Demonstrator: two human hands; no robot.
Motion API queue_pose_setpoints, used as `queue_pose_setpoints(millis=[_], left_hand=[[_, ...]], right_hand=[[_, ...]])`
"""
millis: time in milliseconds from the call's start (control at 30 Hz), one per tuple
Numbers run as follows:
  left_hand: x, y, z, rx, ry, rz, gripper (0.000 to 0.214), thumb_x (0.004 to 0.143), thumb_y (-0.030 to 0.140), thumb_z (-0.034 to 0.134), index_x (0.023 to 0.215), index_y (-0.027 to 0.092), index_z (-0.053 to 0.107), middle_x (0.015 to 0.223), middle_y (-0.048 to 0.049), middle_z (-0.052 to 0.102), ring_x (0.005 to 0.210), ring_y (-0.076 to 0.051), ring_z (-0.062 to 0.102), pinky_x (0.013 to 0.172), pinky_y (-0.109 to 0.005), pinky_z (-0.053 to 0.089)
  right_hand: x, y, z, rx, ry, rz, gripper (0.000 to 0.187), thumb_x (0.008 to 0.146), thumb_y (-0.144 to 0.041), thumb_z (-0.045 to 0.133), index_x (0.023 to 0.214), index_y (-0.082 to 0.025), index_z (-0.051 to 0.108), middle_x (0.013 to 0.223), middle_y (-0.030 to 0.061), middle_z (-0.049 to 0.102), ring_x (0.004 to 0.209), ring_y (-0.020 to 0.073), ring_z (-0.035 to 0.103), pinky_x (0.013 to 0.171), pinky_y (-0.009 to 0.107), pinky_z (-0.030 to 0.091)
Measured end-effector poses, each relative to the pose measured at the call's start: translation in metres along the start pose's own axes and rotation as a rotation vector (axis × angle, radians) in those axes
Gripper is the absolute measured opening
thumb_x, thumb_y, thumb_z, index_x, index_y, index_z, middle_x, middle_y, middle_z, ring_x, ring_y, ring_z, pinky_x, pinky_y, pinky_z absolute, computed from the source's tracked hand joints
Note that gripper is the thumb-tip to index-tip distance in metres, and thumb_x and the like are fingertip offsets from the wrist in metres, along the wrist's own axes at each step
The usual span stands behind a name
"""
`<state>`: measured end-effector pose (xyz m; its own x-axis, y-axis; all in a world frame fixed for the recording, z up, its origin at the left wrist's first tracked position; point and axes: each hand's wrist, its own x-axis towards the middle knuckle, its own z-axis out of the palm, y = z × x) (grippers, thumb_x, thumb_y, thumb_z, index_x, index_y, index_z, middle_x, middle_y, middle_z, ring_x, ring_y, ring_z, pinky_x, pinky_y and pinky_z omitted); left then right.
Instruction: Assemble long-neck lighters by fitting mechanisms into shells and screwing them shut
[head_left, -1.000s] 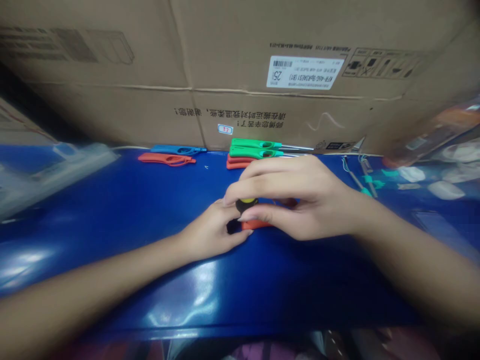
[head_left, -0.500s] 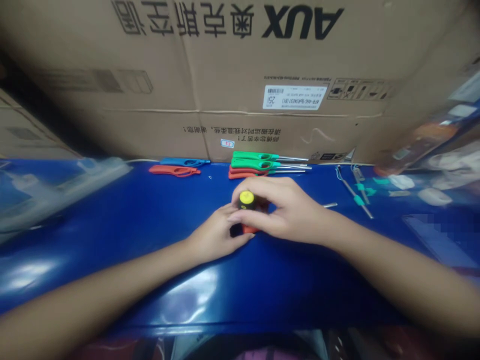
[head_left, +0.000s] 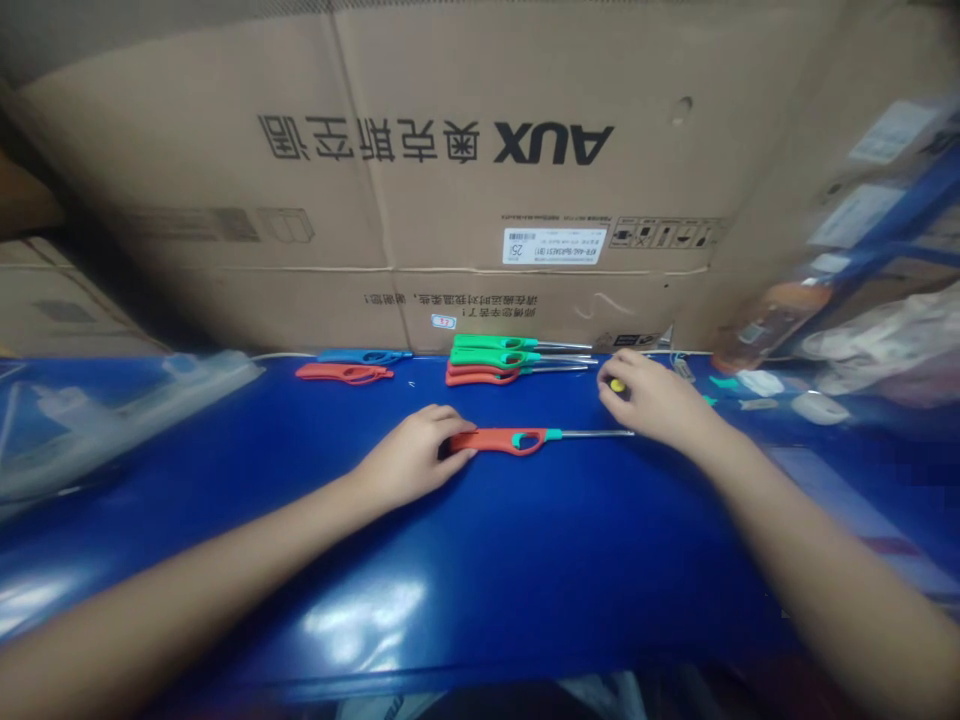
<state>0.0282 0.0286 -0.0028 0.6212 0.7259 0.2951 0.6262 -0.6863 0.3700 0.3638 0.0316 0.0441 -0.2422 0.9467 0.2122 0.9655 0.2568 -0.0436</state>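
Centrally, on a blue table (head_left: 525,560): one red-orange lighter (head_left: 499,441), long-nosed, lying lengthwise, handle to the left, teal parts at trigger and collar, metal rod pointing right.

Left hand (head_left: 412,458): narrowed about the lighter's left end, thumb on the near side, fingers on the far side, holding it.

Right hand (head_left: 649,400): to the right, by the rod's tip; fingers curled round a yellow-ended tool (head_left: 617,385), of which little more than the end shows. Whether this hand touches the rod cannot be told.

Far row, centre: green lighters (head_left: 487,357), rods to the right, lying against further red-orange lighters (head_left: 480,377) on their near side.

Far row, left: one blue casing (head_left: 349,356); just on its near side, one red casing (head_left: 337,373). Both without rods.

Far left: a pale power strip (head_left: 202,385), blurred.

Far right: a bottle (head_left: 772,320) with orange colouring, leaning; near it, small white pieces (head_left: 821,407) and teal bits (head_left: 724,382).

Right, nearer: a flat clear sheet (head_left: 840,500).

Backdrop: a large brown carton (head_left: 450,220), lettering upside down, with a white label (head_left: 555,246) and a small blue-edged sticker (head_left: 443,322).
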Motion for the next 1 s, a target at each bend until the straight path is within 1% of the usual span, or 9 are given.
queue_pose_setpoints(millis=[67,133,267,367,433,567,700,900,1000], left_hand=[[0.006,-0.006,0.0,0.025,0.012,0.003,0.025,0.092,0.029,0.064,0.113,0.017,0.071,0.109,-0.0104,0.072,0.102,-0.026,0.067,0.091,-0.04,0.055],[0.014,-0.014,0.0,0.037,0.02,0.002,0.025,0.092,0.029,0.064,0.112,0.016,0.071,0.11,-0.0108,0.072,0.103,-0.026,0.067,0.093,-0.041,0.054],[0.029,-0.028,0.001,0.059,0.035,-0.013,0.025,0.091,0.03,0.065,0.111,0.017,0.072,0.107,-0.0106,0.073,0.101,-0.027,0.067,0.091,-0.041,0.054],[0.038,-0.034,0.003,0.077,0.052,-0.028,0.026,0.091,0.034,0.067,0.11,0.017,0.072,0.106,-0.011,0.073,0.099,-0.026,0.067,0.087,-0.04,0.055],[0.042,-0.036,0.003,0.088,0.064,-0.038,0.026,0.091,0.035,0.067,0.108,0.017,0.072,0.105,-0.0108,0.072,0.096,-0.025,0.067,0.084,-0.039,0.055],[0.046,-0.04,0.004,0.107,0.085,-0.049,0.025,0.092,0.036,0.065,0.105,0.016,0.072,0.099,-0.01,0.07,0.09,-0.024,0.066,0.081,-0.037,0.055],[0.048,-0.043,0.004,0.13,0.093,-0.054,0.023,0.092,0.036,0.063,0.102,0.017,0.071,0.1,-0.0097,0.07,0.092,-0.024,0.066,0.084,-0.037,0.055],[0.052,-0.047,0.004,0.156,0.093,-0.056,0.023,0.092,0.036,0.062,0.101,0.017,0.071,0.103,-0.0106,0.071,0.098,-0.026,0.066,0.091,-0.041,0.055],[0.053,-0.046,0.004,0.173,0.091,-0.048,0.025,0.092,0.037,0.062,0.103,0.017,0.071,0.105,-0.0111,0.07,0.1,-0.027,0.066,0.092,-0.041,0.054]], right_hand=[[-0.002,0.01,0.008,-0.03,-0.134,0.026,0.022,0.092,-0.026,0.045,0.098,-0.02,0.065,0.116,0.0112,0.059,0.082,0.0202,0.063,0.071,0.032,0.045],[-0.004,0.018,0.014,-0.025,-0.204,0.02,0.021,0.089,-0.024,0.047,0.1,-0.02,0.065,0.117,0.0107,0.056,0.076,0.0172,0.062,0.069,0.031,0.045],[-0.002,0.03,0.02,-0.008,-0.281,0.05,0.029,0.09,-0.024,0.045,0.113,-0.018,0.061,0.119,0.0123,0.054,0.081,0.0185,0.063,0.075,0.031,0.046],[-0.001,0.035,0.018,-0.009,-0.309,0.097,0.04,0.09,-0.024,0.043,0.128,-0.017,0.054,0.123,0.0149,0.053,0.086,0.0218,0.064,0.075,0.034,0.046],[-0.001,0.035,0.015,-0.015,-0.333,0.123,0.044,0.088,-0.021,0.044,0.132,-0.018,0.052,0.126,0.0155,0.052,0.088,0.0231,0.064,0.074,0.034,0.046],[-0.003,0.035,0.009,-0.037,-0.381,0.194,0.044,0.086,-0.022,0.046,0.129,-0.019,0.055,0.131,0.0168,0.049,0.082,0.0218,0.064,0.071,0.034,0.046],[-0.004,0.036,0.006,-0.049,-0.44,0.276,0.043,0.084,-0.024,0.051,0.125,-0.017,0.059,0.126,0.0194,0.05,0.079,0.0224,0.065,0.068,0.034,0.048],[-0.003,0.043,0.005,-0.028,-0.491,0.316,0.046,0.08,-0.021,0.053,0.126,-0.019,0.057,0.115,0.015,0.058,0.084,0.0231,0.065,0.07,0.032,0.049],[-0.004,0.046,0.003,-0.016,-0.504,0.316,0.044,0.079,-0.021,0.053,0.123,-0.02,0.057,0.113,0.0138,0.06,0.081,0.0226,0.065,0.066,0.032,0.047]])
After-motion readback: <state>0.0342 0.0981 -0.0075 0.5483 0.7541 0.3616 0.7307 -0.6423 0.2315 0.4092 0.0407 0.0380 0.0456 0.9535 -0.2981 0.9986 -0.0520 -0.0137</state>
